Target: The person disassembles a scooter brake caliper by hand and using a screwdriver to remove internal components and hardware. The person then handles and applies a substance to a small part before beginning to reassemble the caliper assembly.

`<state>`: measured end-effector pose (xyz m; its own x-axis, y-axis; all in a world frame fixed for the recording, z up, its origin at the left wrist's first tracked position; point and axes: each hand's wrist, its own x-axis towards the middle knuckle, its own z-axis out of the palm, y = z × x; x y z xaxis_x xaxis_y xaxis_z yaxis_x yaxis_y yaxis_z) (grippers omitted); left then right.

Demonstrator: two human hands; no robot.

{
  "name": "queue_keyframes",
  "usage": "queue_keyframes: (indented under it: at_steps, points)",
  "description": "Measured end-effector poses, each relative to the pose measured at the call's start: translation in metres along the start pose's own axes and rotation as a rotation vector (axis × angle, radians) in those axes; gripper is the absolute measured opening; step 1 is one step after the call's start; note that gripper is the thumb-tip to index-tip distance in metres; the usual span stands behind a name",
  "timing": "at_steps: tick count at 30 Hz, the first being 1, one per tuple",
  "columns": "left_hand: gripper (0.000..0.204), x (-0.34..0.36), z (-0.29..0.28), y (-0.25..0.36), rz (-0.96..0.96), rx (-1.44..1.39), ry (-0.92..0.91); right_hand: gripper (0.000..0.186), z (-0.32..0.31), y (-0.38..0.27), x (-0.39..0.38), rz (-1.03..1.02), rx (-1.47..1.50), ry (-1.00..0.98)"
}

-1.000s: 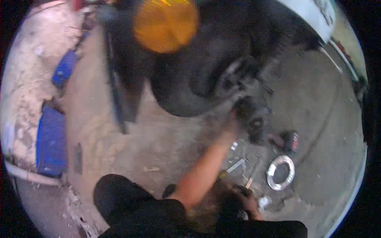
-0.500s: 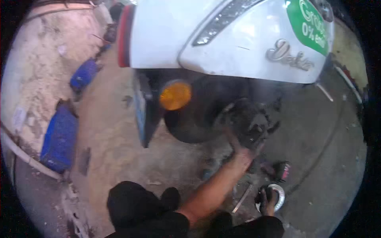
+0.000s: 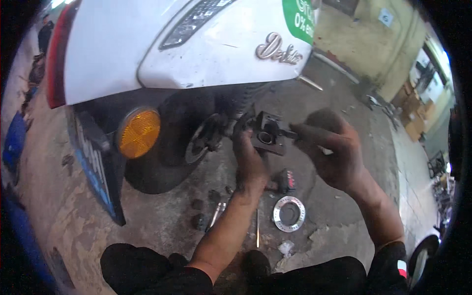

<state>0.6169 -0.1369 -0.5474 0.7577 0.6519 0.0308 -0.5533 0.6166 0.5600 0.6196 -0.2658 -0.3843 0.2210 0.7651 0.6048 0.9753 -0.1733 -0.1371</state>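
My left hand (image 3: 250, 162) grips a dark metal block (image 3: 277, 147) with a round bore in it, held up beside the scooter's wheel. My right hand (image 3: 337, 147) comes in from the right, its thumb and fingers pinched together at the block's right side. A small dark piece shows at those fingertips, too unclear to name. Left of my left hand is the wheel's hub (image 3: 200, 142), with the dark tyre (image 3: 152, 172) around it. On the floor below the block lies a silver brake disc (image 3: 278, 216) with a ring of small holes.
The scooter's white body panel (image 3: 196, 69) overhangs the work, with an orange reflector (image 3: 139, 132) and a mudguard (image 3: 101, 164) at left. A black-and-red part (image 3: 286, 182), a thin rod (image 3: 258, 231) and shiny metal pieces (image 3: 215, 216) lie on the floor. Cardboard boxes (image 3: 418, 115) stand far right.
My right hand has left the disc on the floor and risen to the block. My left hand now holds the block near the wheel. The view has swung right.
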Motion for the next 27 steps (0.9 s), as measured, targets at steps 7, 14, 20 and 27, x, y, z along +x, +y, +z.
queue_keyframes:
  at_steps: [7,14,20,27]
  points:
    - [0.037,-0.001,-0.016,-0.019,0.205,0.111,-0.095,0.027,0.061,0.008,-0.032,0.040,-0.004,-0.032]
    - [0.032,0.003,-0.048,-0.022,0.072,0.086,-0.097,0.028,0.095,-0.006,-0.045,0.072,-0.013,0.089]
    - [0.030,-0.005,-0.022,-0.021,0.080,-0.034,-0.094,0.025,0.095,0.005,-0.050,0.039,-0.117,0.091]
    - [0.028,-0.001,-0.026,-0.008,0.006,0.117,-0.119,0.028,0.091,0.013,-0.049,-0.031,-0.110,0.068]
